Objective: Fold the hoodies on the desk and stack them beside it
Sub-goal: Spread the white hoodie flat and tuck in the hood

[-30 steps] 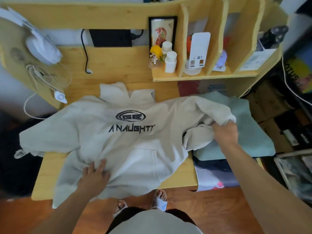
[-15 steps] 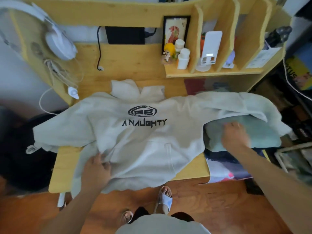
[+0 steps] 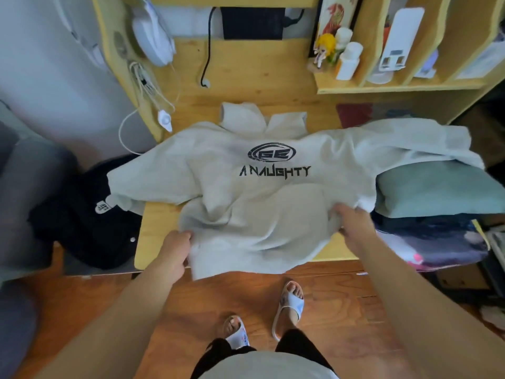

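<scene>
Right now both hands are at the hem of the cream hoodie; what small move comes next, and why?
Probably pull the hem toward you and smooth it flat. The left hand and right hand grip the cream hoodie at its lower corners, the pocket area is bunched in wrinkles, and its sleeve drapes over the folded green garment, so it looks unready to fold.

You see cream hoodie [image 3: 273, 203], black oval logo and black "A NAUGHTY" lettering across chest. Under hoodie: pale yellow wood desk [image 3: 155, 236]. Right of hoodie: folded mint-green garment [image 3: 437, 190] atop dark navy one [image 3: 420, 228]. Left of hoodie: black garment [image 3: 82, 228] bearing small white patch. Below hoodie: orange-brown wood-grain floor [image 3: 218, 296], white slippers [image 3: 289, 307]. Behind hoodie: black cable [image 3: 207, 61], white bottles [image 3: 348, 61], yellow figurine [image 3: 325, 45], red patch on desk [image 3: 354, 114].
</scene>
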`<state>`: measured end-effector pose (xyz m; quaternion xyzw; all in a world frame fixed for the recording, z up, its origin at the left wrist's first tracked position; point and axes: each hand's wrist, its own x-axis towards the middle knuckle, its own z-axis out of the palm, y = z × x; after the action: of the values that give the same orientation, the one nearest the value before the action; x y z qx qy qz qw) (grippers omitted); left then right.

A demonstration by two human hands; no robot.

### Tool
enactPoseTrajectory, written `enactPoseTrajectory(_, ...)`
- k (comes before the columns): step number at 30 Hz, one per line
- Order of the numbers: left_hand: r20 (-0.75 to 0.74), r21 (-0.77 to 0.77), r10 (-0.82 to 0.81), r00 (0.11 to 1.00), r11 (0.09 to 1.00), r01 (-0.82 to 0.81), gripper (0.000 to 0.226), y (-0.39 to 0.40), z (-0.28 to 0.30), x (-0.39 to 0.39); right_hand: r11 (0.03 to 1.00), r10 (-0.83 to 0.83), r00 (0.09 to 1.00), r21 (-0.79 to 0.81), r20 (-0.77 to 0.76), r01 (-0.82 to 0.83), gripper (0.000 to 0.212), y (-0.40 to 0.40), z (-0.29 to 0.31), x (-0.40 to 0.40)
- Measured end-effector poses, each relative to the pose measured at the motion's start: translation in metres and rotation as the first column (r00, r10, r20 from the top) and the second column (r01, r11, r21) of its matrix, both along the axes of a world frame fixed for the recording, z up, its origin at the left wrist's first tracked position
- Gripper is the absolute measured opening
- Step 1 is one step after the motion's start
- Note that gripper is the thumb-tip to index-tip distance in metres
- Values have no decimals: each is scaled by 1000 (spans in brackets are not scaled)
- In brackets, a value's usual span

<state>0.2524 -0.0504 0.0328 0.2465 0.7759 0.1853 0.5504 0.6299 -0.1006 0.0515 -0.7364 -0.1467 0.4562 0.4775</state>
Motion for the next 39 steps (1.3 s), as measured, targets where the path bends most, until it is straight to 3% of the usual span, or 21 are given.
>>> enactPoseTrajectory(2, 180, -57, 146, 973, 989, -138, 16, -5, 22, -1, 972, -66, 982, 211, -178, 104, 11, 0, 38, 23)
enactPoseTrajectory(4, 292, -153, 203, 935, 975, -164, 18, -12, 39, -7, 888, -165, 897, 333, -410, 316, 26, -16, 55, 37)
enactPoseTrajectory(6, 347, -227, 227, 910, 962, -153, 19, -22, 49, -14, 888, -326, 831, 156, -451, 433, 31, -40, 35, 24)
enactPoseTrajectory(8, 364, -268, 241, 900, 952, -146, 20, -29, 50, -18, 942, -332, 829, -108, -451, 318, 41, -61, 0, -19)
enactPoseTrajectory(9, 380, -279, 259, 888, 947, -156, 20, -32, 53, -18, 953, -302, 801, -151, -517, 262, 45, -66, -11, -44)
enactPoseTrajectory(12, 378, -276, 223, 898, 954, -121, 19, -36, 53, -17, 957, -252, 613, -97, -749, 274, 46, -60, -13, -98)
enactPoseTrajectory(16, 255, -199, 93, 962, 979, -42, 13, -34, 59, -17, 890, -278, 521, -13, -807, 455, 45, -54, -5, -88)
enactPoseTrajectory(18, 246, -179, 117, 962, 981, -74, 18, -32, 59, -22, 818, -319, 426, -19, -847, 574, 43, -58, 5, -65)
enactPoseTrajectory(20, 277, -175, 145, 950, 980, -98, 23, -33, 59, -23, 770, -323, 420, 23, -848, 638, 55, -65, 21, -46)
enactPoseTrajectory(21, 294, -175, 161, 942, 978, -112, 24, -34, 60, -22, 764, -334, 476, 61, -814, 642, 60, -67, 23, -38)
enactPoseTrajectory(23, 314, -169, 186, 931, 976, -138, 24, -36, 59, -20, 829, -353, 704, 142, -616, 540, 47, -69, 28, -30)
enactPoseTrajectory(25, 318, -180, 234, 919, 966, -184, 24, -38, 58, -19, 971, -222, 963, 55, -154, 233, 45, -70, 30, -22)
enactPoseTrajectory(26, 314, -186, 250, 916, 962, -199, 23, -39, 59, -19, 991, -37, 988, -122, 149, 56, 43, -74, 31, -17)
enactPoseTrajectory(27, 314, -193, 259, 913, 959, -206, 21, -40, 60, -19, 940, 192, 899, -338, 394, -52, 42, -79, 29, -12)
enactPoseTrajectory(28, 324, -193, 266, 908, 958, -212, 20, -40, 60, -19, 856, 373, 768, -513, 522, -67, 40, -85, 28, -6)
enactPoseTrajectory(29, 340, -196, 270, 901, 957, -212, 21, -41, 61, -18, 797, 449, 685, -603, 573, -18, 34, -92, 30, -4)
enactPoseTrajectory(31, 332, -195, 227, 916, 966, -169, 23, -44, 64, -14, 798, 438, 567, -592, 698, 112, 25, -100, 32, -3)
enactPoseTrajectory(34, 314, -215, 79, 946, 977, -10, 24, -47, 69, -12, 911, 268, 327, -348, 906, 219, 19, -107, 36, -6)
enactPoseTrajectory(35, 352, -241, 48, 935, 970, 41, 25, -48, 72, -14, 939, 196, 305, -268, 932, 216, 19, -109, 36, -7)
enactPoseTrajectory(37, 445, -277, -34, 895, 945, 174, 34, -50, 73, -24, 966, 64, 426, -164, 903, 201, 20, -113, 41, -10)
enactPoseTrajectory(39, 432, -278, -155, 888, 914, 295, 36, -54, 69, -35, 976, 4, 559, -124, 829, 178, 21, -119, 43, -12)
